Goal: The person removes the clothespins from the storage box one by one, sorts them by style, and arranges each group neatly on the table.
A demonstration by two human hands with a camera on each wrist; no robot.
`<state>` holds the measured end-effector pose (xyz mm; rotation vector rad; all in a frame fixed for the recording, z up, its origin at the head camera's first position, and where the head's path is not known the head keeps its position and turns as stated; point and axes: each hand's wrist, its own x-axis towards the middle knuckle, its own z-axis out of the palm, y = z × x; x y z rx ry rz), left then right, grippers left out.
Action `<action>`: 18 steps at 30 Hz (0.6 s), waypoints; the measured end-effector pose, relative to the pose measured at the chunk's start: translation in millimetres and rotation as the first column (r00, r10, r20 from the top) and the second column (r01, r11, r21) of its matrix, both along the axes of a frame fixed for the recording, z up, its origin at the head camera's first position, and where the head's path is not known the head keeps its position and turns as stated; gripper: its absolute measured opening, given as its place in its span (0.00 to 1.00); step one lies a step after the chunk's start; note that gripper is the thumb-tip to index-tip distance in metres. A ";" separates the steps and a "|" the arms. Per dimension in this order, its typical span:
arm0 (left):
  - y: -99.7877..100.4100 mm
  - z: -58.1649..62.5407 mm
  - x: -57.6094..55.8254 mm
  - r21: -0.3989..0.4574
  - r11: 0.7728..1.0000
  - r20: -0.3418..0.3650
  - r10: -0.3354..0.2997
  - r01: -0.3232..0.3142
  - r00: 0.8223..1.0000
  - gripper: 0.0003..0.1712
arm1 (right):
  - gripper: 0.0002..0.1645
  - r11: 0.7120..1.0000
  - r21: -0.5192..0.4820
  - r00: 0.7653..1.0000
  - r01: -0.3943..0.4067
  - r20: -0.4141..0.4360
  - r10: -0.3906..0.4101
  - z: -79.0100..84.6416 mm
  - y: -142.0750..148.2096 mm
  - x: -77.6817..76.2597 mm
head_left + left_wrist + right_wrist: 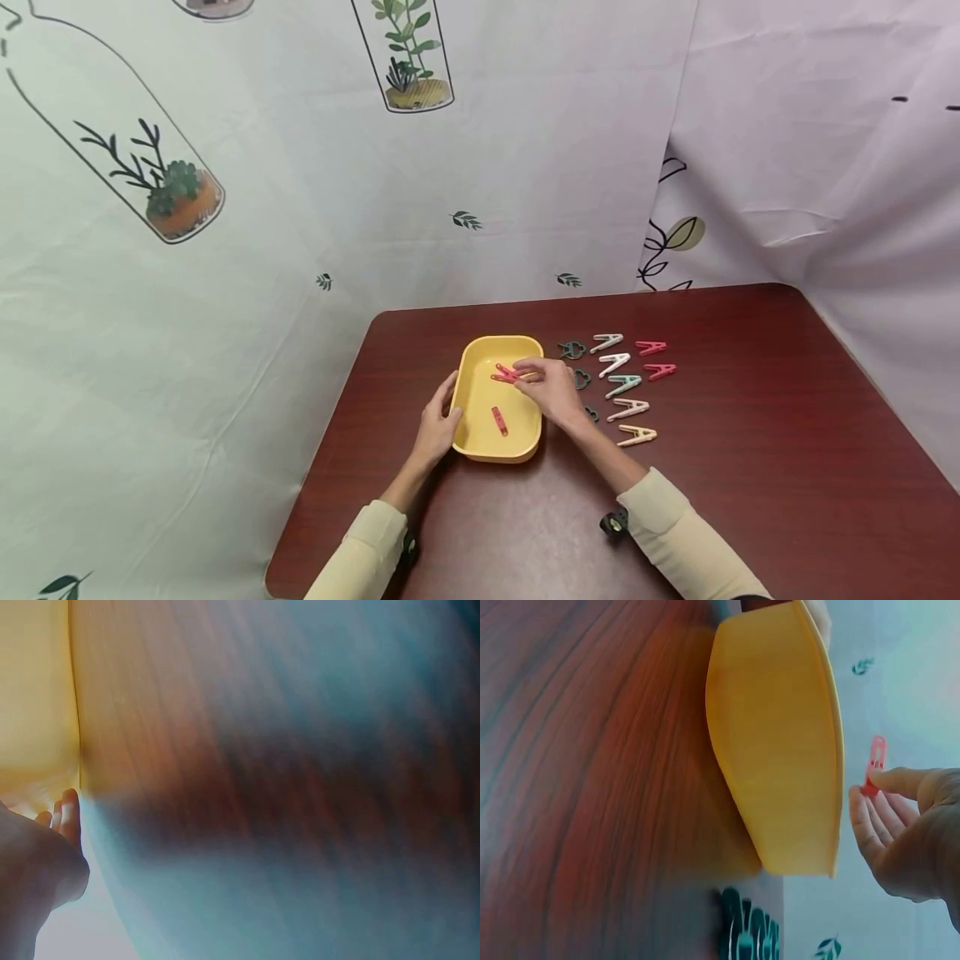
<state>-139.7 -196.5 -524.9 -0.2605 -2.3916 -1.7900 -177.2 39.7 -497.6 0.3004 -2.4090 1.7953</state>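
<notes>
A yellow plastic tub (495, 451) stands on the table, tilted slightly in the right wrist view. My left hand (437, 429) grips its left side, thumb over the rim and fingers along the outer wall. Above the tub, my right hand (553, 390) pinches a red clothespin (876, 761) between thumb and fingertips. On the tub's floor lies another red clothespin (499, 421). The left wrist view catches only part of the left hand (52, 859) beside the tub wall (37, 690).
Right of the tub, dark green clips (572, 350) form a column, partly hidden by the right hand. Beside them lie white, teal (624, 384), pale pink and yellow clothespins (637, 435), plus two red clothespins (660, 371). A patterned curtain (525, 167) hangs behind the table (750, 417).
</notes>
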 end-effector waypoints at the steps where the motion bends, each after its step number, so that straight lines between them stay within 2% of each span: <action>1: 0.2 0.0 0.0 -0.004 1.000 -0.001 0.004 -0.004 1.000 0.38 | 0.15 1.000 -0.004 1.000 0.004 -0.007 -0.004 -0.7 3.9 0.4; 6: 0.9 0.5 -0.3 -0.021 1.000 -0.010 0.018 -0.018 1.000 0.37 | 0.15 0.998 -0.056 1.000 0.016 -0.014 -0.017 -1.9 23.3 4.0; 10: 1.6 0.8 -0.7 -0.014 1.000 -0.019 0.005 -0.005 1.000 0.37 | 0.17 0.993 -0.121 1.000 0.018 -0.021 -0.021 -2.8 38.3 8.1; 18: 4.7 -0.2 -0.4 -0.007 1.000 -0.003 -0.001 0.001 1.000 0.38 | 0.17 0.969 -0.244 0.997 0.044 -0.047 -0.057 -6.4 68.8 14.7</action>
